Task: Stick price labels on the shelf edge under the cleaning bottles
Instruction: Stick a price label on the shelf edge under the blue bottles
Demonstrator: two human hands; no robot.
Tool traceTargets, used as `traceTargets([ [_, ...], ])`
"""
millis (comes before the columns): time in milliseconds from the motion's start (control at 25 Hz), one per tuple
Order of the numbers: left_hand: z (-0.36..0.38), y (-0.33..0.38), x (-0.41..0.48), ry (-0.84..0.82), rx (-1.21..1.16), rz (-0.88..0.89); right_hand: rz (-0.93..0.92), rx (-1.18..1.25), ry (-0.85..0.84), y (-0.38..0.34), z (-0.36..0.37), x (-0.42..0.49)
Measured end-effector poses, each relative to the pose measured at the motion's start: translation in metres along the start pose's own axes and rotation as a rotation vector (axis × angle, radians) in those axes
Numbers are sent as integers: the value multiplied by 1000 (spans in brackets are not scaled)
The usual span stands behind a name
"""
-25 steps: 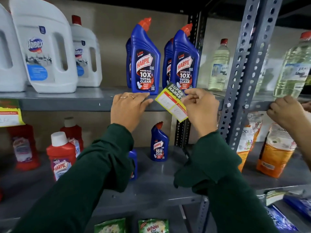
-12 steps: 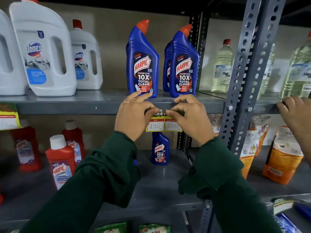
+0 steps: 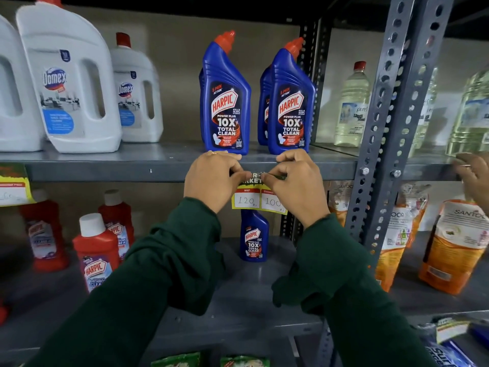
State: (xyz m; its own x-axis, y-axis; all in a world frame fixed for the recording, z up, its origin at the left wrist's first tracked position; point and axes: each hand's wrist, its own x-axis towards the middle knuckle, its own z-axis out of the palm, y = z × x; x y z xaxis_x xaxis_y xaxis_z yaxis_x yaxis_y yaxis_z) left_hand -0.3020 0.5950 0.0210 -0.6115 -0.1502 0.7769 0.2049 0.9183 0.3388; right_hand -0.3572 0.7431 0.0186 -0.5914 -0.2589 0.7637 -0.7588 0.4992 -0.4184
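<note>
Now the top strip of the price label [image 3: 258, 198] is pinched against the shelf edge [image 3: 105, 172] by both hands. The left hand [image 3: 211, 178] is closed narrowly, its fingertips pressed onto the label's upper left corner; the right hand [image 3: 293, 181] is closed the same way on the upper right, and what looks like a strip of clear tape is held under its fingertips, though this cannot be told for certain.

A second ago the label was held tilted and free of the shelf in the right hand alone, while the left hand rested on the edge. Since then it has been turned level and brought onto the edge, and both hands have been moved in over its top. The placing can therefore be judged as done, with only the fixing left.

The label hangs just below the gap between the two front blue Harpic bottles [image 3: 226, 102], which stand upright on the shelf above it. Its lower half, with the written prices, is left uncovered and hangs in front of a smaller blue bottle [image 3: 253, 235] on the shelf below.

Further left, another yellow label [image 3: 14, 189] is already seen on the same edge under the white Domex jugs [image 3: 68, 83]. At the far right, another person's hand [image 3: 473, 176] rests at the next bay's shelf.
</note>
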Motion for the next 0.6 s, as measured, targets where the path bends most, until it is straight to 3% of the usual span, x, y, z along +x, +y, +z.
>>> traceTargets([
  [440, 4, 1, 7, 116, -92, -37, 26, 40, 125, 6, 1, 13],
  [600, 12, 1, 6, 124, 109, 52, -25, -100, 97, 10, 15, 13],
])
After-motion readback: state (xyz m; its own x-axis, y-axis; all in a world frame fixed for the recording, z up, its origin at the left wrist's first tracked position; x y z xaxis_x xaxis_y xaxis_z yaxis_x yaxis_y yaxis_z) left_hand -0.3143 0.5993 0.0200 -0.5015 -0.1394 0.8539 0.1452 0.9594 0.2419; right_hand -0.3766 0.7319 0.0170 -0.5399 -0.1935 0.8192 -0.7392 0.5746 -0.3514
